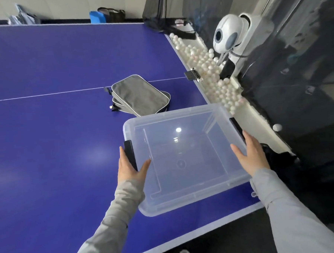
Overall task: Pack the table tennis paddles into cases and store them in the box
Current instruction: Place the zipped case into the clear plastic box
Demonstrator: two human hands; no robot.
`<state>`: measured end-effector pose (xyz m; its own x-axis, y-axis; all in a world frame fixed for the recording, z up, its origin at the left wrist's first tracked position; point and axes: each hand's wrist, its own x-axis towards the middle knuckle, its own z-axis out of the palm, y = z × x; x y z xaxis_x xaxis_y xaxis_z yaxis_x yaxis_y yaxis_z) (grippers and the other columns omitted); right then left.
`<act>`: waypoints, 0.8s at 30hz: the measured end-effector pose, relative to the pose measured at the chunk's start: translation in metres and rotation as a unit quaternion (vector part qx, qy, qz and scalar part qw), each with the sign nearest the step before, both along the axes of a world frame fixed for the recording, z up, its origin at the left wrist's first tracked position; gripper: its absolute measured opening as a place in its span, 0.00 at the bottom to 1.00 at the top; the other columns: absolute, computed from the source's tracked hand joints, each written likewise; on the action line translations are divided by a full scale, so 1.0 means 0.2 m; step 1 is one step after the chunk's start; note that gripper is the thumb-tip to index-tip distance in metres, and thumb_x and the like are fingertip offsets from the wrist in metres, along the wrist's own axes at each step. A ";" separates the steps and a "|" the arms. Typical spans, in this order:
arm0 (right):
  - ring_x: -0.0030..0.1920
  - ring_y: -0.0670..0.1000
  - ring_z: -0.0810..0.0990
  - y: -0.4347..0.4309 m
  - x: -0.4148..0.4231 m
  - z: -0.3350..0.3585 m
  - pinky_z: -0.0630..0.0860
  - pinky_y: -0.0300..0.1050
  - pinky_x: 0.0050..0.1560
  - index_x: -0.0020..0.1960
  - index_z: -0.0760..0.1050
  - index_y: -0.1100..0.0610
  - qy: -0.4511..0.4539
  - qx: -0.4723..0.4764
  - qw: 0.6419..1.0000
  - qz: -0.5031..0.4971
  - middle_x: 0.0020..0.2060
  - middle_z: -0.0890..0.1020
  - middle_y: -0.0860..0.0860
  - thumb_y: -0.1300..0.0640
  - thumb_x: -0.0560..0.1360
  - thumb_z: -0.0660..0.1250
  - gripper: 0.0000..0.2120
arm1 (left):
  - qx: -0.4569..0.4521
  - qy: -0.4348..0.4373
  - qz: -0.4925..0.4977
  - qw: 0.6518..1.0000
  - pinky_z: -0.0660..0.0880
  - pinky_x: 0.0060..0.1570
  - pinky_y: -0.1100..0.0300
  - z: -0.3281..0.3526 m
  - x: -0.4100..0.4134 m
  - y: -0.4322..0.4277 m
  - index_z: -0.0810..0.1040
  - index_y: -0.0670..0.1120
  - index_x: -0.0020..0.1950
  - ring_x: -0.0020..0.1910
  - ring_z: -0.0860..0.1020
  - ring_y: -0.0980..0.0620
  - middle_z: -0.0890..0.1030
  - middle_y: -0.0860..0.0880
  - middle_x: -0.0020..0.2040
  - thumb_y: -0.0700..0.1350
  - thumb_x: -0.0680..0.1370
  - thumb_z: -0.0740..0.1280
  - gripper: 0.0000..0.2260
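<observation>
Head view: left hand, right hand flank the box.

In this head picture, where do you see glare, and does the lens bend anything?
Head view: a light glares as a white spot in the clear box; head view: a sheen lies on the blue table left of it; head view: the wide lens slightly curves the white line; the grey cases look sharp.

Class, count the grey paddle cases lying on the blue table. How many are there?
2. The top grey case lies beyond the clear box; the lower grey case sits under it, only edges showing. Others may be hidden.
</observation>
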<state>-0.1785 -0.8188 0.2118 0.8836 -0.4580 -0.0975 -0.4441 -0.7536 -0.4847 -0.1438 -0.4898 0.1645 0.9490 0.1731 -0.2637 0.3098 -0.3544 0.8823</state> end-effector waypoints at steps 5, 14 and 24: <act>0.72 0.56 0.63 -0.17 0.21 -0.03 0.61 0.50 0.68 0.75 0.58 0.54 0.064 0.104 0.992 -0.041 0.73 0.64 0.54 0.46 0.76 0.65 0.33 | -0.062 0.039 0.066 0.995 0.70 0.50 0.65 -0.02 -0.02 0.00 0.64 0.58 0.70 0.52 0.77 0.55 0.77 0.61 0.51 0.48 0.67 0.76 0.36; 0.50 0.46 0.80 -0.34 0.31 -0.10 0.73 0.41 0.47 0.48 0.77 0.43 0.050 0.300 0.953 -0.003 0.49 0.82 0.44 0.54 0.72 0.72 0.08 | -0.203 0.053 0.120 0.970 0.78 0.48 0.56 0.00 -0.03 0.01 0.71 0.54 0.68 0.46 0.82 0.51 0.82 0.52 0.49 0.42 0.58 0.78 0.40; 0.55 0.51 0.79 -0.39 0.33 -0.17 0.72 0.47 0.59 0.61 0.74 0.51 0.028 0.393 0.919 0.006 0.55 0.81 0.52 0.60 0.74 0.70 0.16 | -0.220 0.114 0.094 0.964 0.79 0.44 0.55 -0.02 -0.02 0.06 0.74 0.67 0.62 0.44 0.84 0.51 0.84 0.56 0.49 0.46 0.53 0.77 0.39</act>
<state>-0.1117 -0.8973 0.1783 0.8720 -0.2162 -0.4392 -0.4782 -0.1846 -0.8586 -0.1473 -0.4783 0.1610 0.8206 0.1610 -0.5483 0.5350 0.1209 0.8362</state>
